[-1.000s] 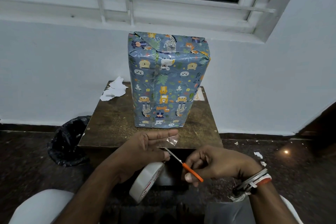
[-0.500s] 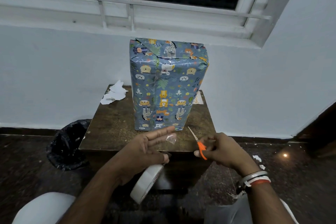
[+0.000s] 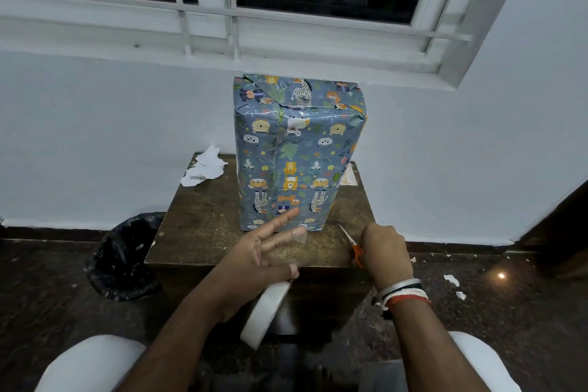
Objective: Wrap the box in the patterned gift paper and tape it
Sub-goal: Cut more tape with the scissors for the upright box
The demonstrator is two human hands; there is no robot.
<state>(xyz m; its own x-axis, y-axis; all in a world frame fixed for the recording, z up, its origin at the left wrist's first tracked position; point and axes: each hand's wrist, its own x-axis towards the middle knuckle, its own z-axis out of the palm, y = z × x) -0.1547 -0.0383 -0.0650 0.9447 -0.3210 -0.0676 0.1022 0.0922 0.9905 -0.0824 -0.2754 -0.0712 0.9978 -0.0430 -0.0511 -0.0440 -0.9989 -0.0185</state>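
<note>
No readable text, label or number anywhere.

One wide-angle cam on my head, tilted forward and down, close over the table, facing the box and wall.

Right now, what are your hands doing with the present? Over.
Left hand holds tape roll, tape piece on fingertip. Right hand grips scissors. Wrapped box upright on table. Paper scraps back left, clear.
</note>
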